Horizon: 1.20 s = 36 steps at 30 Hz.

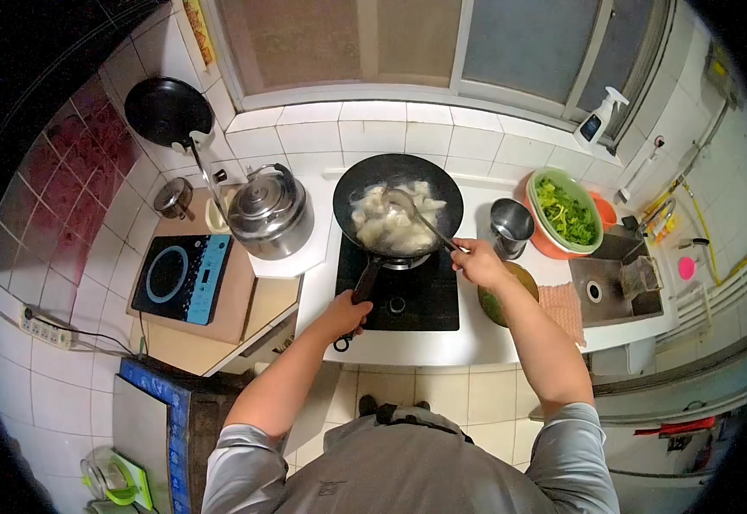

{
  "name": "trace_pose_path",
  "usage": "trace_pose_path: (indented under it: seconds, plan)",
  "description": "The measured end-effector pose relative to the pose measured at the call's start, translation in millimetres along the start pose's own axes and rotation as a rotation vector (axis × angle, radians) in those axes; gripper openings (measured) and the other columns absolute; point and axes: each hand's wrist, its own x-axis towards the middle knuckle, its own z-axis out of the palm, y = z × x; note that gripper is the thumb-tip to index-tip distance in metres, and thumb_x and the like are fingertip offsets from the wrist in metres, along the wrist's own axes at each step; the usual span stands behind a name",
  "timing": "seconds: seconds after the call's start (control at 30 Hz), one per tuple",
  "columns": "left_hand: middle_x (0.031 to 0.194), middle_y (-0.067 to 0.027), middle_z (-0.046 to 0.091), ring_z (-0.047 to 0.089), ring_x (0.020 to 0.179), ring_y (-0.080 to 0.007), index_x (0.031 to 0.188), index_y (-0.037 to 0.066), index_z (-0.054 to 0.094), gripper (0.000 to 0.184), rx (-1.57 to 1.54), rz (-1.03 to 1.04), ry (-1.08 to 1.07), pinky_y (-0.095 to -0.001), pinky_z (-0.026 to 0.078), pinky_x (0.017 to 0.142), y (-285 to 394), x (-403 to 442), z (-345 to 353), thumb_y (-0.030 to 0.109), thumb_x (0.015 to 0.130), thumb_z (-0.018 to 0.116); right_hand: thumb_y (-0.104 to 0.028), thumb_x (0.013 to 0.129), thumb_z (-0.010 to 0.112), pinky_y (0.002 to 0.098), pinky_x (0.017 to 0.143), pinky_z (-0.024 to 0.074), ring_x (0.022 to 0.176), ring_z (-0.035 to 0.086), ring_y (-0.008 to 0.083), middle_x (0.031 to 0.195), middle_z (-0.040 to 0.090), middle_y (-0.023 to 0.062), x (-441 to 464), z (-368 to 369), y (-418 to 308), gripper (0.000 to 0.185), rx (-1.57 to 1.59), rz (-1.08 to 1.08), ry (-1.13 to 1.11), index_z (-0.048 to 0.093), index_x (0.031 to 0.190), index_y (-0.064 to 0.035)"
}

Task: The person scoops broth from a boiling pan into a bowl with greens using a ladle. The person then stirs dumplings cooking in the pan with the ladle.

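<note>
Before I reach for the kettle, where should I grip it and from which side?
I'd take the kettle by its dark handle, coming down from above: it rises over the lid, while the body is wide and rounded. Keep to the side away from the wok, which stands close on its right.

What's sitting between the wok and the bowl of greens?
A metal cup stands between the wok and the greens bowl, seen in the head view.

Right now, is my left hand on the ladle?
No, the left hand grips the pan handle; the right hand holds the ladle.
</note>
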Motion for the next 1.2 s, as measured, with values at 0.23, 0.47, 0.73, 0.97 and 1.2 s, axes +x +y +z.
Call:
trace_pose_path:
  seconds: [0.23, 0.47, 0.73, 0.97, 1.2]
  plan:
    - [0.076, -0.009, 0.055, 0.054, 0.058, -0.0181, 0.103, -0.002, 0.049, 0.028, 0.019, -0.006, -0.009, -0.0339, 0.049, 0.052, 5.3, -3.2, -0.6, 0.02, 0.089, 0.061, -0.018, 0.087, 0.06, 0.035, 0.084, 0.0488, 0.092, 0.066, 0.0307, 0.1, 0.066, 0.0264, -53.7, -2.9, -15.3, 0.046, -0.276, -0.199, 0.048, 0.054, 0.128, 0.0005]
    - [0.076, -0.0078, 0.057, 0.056, 0.061, -0.0177, 0.101, 0.001, 0.053, 0.024, 0.014, -0.014, -0.017, -0.0326, 0.049, 0.053, 1.2, 1.8, 0.0, 0.021, 0.091, 0.061, -0.017, 0.086, 0.06, 0.0442, 0.084, 0.0492, 0.095, 0.063, 0.0405, 0.103, 0.064, 0.0275, -69.2, 9.5, 12.3, 0.043, -0.35, -0.284, 0.082, 0.056, 0.127, -0.0045]
    - [0.08, -0.0103, 0.057, 0.056, 0.056, -0.0194, 0.11, -0.003, 0.048, 0.034, 0.001, 0.031, 0.025, -0.0336, 0.05, 0.05, 1.1, -1.3, 0.5, 0.019, 0.088, 0.062, -0.014, 0.087, 0.058, 0.0443, 0.076, 0.0498, 0.082, 0.064, 0.0396, 0.093, 0.064, 0.027, -83.1, 27.8, 45.8, 0.042, -0.247, -0.327, 0.392, 0.054, 0.127, -0.0012]
    - [0.084, -0.0121, 0.059, 0.059, 0.056, -0.0207, 0.119, -0.006, 0.045, 0.043, 0.217, 0.133, 0.079, -0.0333, 0.051, 0.05, 10.7, -5.1, 0.7, 0.02, 0.089, 0.061, -0.015, 0.091, 0.056, 0.0395, 0.079, 0.0491, 0.085, 0.065, 0.034, 0.103, 0.064, 0.0258, -86.7, 56.3, 80.7, 0.043, -0.086, -0.309, 0.505, 0.05, 0.13, 0.0007]
    - [0.077, -0.012, 0.061, 0.061, 0.055, -0.0216, 0.117, -0.006, 0.046, 0.041, 0.173, 0.025, 0.03, -0.0342, 0.052, 0.049, 8.4, 1.4, 1.2, 0.024, 0.091, 0.06, -0.015, 0.091, 0.055, 0.0364, 0.075, 0.0492, 0.076, 0.064, 0.0288, 0.094, 0.066, 0.0228, -94.1, 68.5, 86.2, 0.046, 0.0, -0.2, 0.431, 0.046, 0.135, -0.0032]
